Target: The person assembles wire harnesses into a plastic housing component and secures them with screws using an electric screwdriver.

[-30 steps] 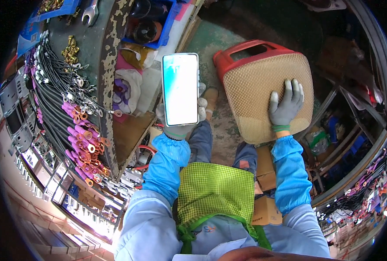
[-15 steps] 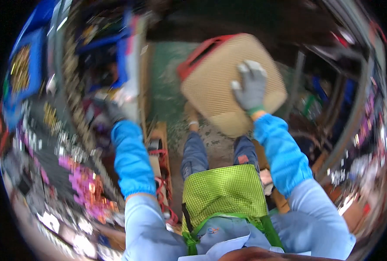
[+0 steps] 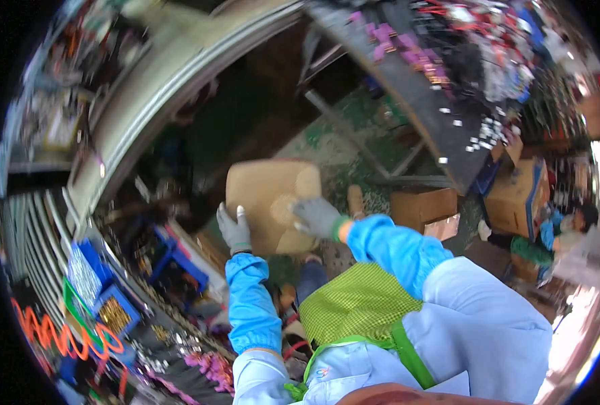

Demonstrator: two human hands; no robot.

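Tan square seat (image 3: 259,202), head view: just in front of the wearer's knees, over the worn green floor. Left hand (image 3: 234,231), gloved, at its near left edge, thumb apart from the fingers; whether it clamps the edge, I cannot tell. Right hand (image 3: 319,218), gloved, reaches across its right side, fingertips over the top; pressing or hovering, can't say. Progress, my reading: both hands are placed at the seat; no finished state shows, and how much is left can't be judged.

Hidden: the seat's legs and underside. Blurred: right fingertips, pink cable ends (image 3: 212,370) lower left. Dark counter (image 3: 458,145) partly cut off above; crouching co-worker (image 3: 570,223) small and warped near the right rim.
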